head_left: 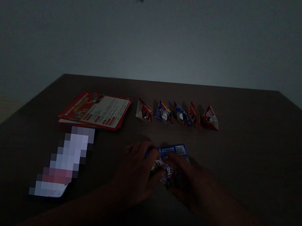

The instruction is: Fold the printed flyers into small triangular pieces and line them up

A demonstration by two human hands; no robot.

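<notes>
In front of me a blue printed paper leaflet (168, 150) with a QR code in its far right corner is being bent between both hands. My left hand (139, 166) is closed on its left side, fingers along the far left edge and thumb near the crumpled middle. On the other side my right hand (184, 175) grips the right part, its fingers curled over the paper. Dim light and the fingers hide much of the leaflet's near part.
Beyond my hands stand several folded paper shapes (164, 114) in a row. A stack of red and white leaflets (107, 111) lies at the left, and nearer me is a lit phone (65, 161) with a blurred-out screen. The dark table (241, 138) meets a pale wall (176, 39).
</notes>
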